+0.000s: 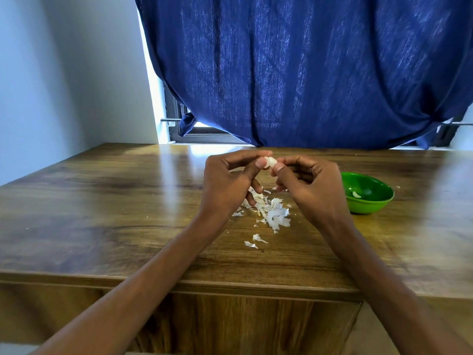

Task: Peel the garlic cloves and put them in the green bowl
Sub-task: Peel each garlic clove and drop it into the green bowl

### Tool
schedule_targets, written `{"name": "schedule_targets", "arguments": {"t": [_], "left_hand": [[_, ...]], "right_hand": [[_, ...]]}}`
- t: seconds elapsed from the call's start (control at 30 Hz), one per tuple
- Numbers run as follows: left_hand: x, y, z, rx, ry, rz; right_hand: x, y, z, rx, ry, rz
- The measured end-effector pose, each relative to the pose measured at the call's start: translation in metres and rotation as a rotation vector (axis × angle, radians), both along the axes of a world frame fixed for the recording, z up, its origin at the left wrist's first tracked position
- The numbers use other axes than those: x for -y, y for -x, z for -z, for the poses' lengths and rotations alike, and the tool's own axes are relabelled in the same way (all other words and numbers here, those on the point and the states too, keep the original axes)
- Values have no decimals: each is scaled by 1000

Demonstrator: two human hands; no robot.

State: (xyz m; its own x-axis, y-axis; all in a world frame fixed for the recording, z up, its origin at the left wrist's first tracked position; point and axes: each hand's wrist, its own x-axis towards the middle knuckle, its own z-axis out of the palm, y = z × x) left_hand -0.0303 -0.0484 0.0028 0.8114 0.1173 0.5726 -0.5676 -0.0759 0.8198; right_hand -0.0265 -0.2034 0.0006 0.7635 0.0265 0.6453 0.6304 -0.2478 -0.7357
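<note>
Seen from the head camera, two bare hands meet above a glossy wood-grain table (102, 201), pinching one small white garlic clove (270, 161) between them. The left hand (230, 183) clamps the clove between thumb and curled forefinger; the right hand (312, 185) grips its other side with thumb and fingertips, the remaining fingers curled under. The clove is held in the air, above and just beyond a loose heap of papery white garlic skins (271, 213) that lies on the table beneath the hands, with a few thin, ragged flakes scattered nearer the table's front edge. To the right of the heap, near the right hand, sits a round, shiny green plastic bowl (378, 201) holding one pale peeled clove (356, 194) on its inner slope. Behind the table, a dark blue woven curtain (307, 73) hangs in soft folds over a window, its hem touching the table's far edge, with a plain pale wall (64, 73) to the left.
</note>
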Motion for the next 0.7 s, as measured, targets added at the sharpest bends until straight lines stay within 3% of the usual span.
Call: {"name": "schedule_targets", "arguments": {"t": [0.2,0.4,0.7], "left_hand": [[0,-1,-1,-3,2,-15],[1,1,-2,11,-15,-16],[0,2,-2,5,-17,-6]], "right_hand": [[0,4,-3,35,-94,-44],[1,4,-4,50,4,-48],[2,6,-5,37,-64,-42]]}}
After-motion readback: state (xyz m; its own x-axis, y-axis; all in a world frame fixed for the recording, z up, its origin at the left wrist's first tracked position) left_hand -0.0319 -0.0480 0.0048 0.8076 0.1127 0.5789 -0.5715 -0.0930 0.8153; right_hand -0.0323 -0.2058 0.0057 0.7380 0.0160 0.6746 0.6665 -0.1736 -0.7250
